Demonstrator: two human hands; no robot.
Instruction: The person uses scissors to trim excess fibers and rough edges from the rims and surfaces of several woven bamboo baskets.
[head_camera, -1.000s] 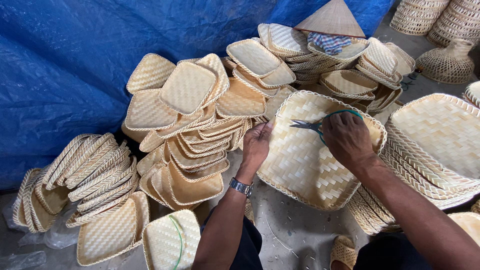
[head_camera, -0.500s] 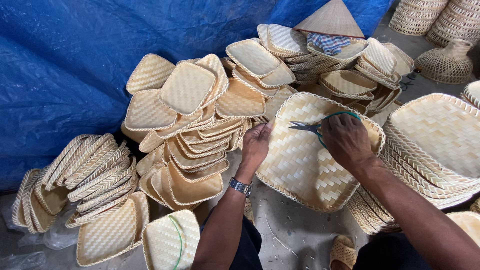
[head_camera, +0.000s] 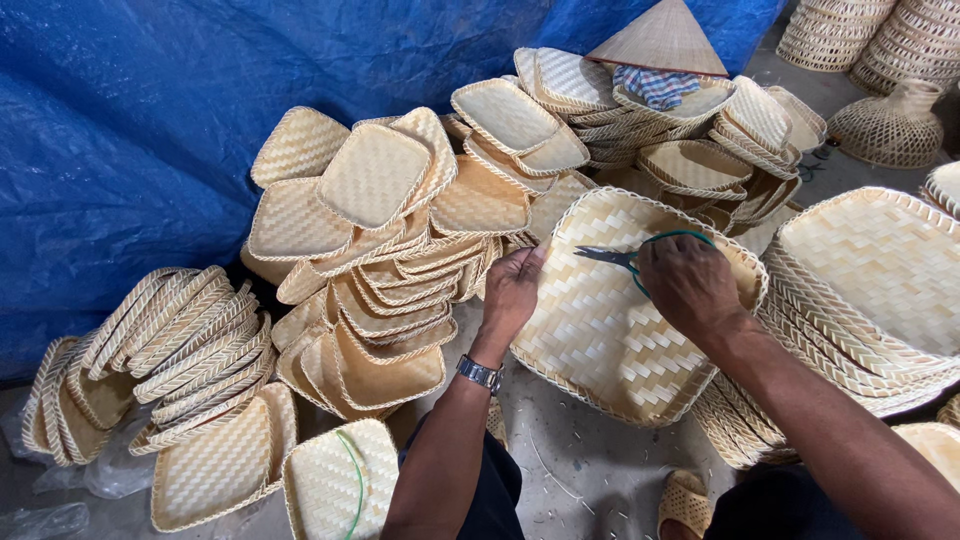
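Basically, trimming's underway: the woven tray is steadied at its left rim by the left hand, fingers curled on it, while green-handled scissors are gripped in the right hand, blades barely parted. Careful aim is probably needed next.

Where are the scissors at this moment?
In the head view, right of centre: the scissors are in the right hand, blades over the woven tray whose edge the left hand grips.

Matt woven bamboo tray, metal scissors, glossy blue plastic tarp
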